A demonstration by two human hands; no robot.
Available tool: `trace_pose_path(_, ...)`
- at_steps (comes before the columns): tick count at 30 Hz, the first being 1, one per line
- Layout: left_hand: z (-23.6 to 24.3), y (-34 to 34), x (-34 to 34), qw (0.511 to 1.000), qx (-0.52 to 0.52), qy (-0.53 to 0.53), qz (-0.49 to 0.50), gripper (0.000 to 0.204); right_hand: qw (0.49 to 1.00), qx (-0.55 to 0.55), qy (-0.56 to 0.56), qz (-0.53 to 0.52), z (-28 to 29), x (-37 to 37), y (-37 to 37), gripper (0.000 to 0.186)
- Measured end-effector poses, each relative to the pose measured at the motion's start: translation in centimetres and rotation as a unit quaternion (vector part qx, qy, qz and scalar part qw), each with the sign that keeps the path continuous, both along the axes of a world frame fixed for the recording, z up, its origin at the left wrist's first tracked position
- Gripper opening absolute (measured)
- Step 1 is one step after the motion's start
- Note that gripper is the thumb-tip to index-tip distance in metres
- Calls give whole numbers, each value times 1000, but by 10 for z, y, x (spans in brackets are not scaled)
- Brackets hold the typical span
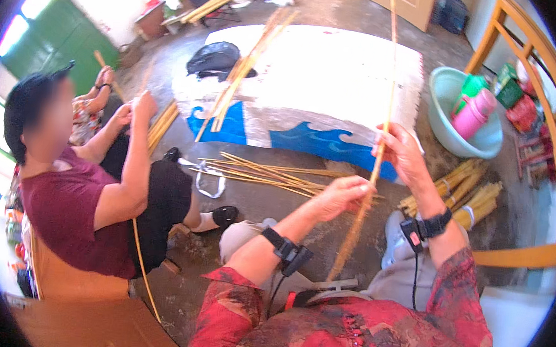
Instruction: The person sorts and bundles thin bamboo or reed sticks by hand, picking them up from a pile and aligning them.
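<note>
A long, thin tan stalk, like a reed or cane (391,65), runs upright through both my hands, past the top of the view. Its lower end looks wider and rough and slants down toward my lap. My left hand (342,196) is closed around it in front of my chest. Higher up and to the right, my right hand (402,153) pinches the same stalk between thumb and fingers. Several similar loose stalks (265,174) lie crossed on the floor beyond my left hand, beside a white loop of strap (211,183).
Ahead is a low, white-covered surface (337,68) with stalks and a black bag (213,59) on it. Tied bundles (476,203) lie at right, below a pale-blue basin (434,107) holding a pink flask. A co-worker in maroon (76,204) sits at left, handling a stalk; another person's hands show behind.
</note>
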State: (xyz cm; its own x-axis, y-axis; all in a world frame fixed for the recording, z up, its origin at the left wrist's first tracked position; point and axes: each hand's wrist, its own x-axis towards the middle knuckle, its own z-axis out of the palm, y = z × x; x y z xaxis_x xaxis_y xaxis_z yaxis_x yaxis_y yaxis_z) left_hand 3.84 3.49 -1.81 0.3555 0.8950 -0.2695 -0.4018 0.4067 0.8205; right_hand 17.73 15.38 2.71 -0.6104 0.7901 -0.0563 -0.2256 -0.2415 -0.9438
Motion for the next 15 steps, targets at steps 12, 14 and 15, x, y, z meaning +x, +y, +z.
trace_pose_path(12, -11, -5, 6, 996, 61, 45, -50, 20, 998, 6, 17, -52, 1, 0, 7, 24)
trace_pose_path(14, -5, -6, 5, 997, 53, 44, -48, 20, 998, 7, 30, -49, 2, -2, 5, 24)
trace_pose_path(15, -4, -8, 6, 997, 45, 35, -46, 20, 998, 7, 30, -50, 5, -1, 2, 23)
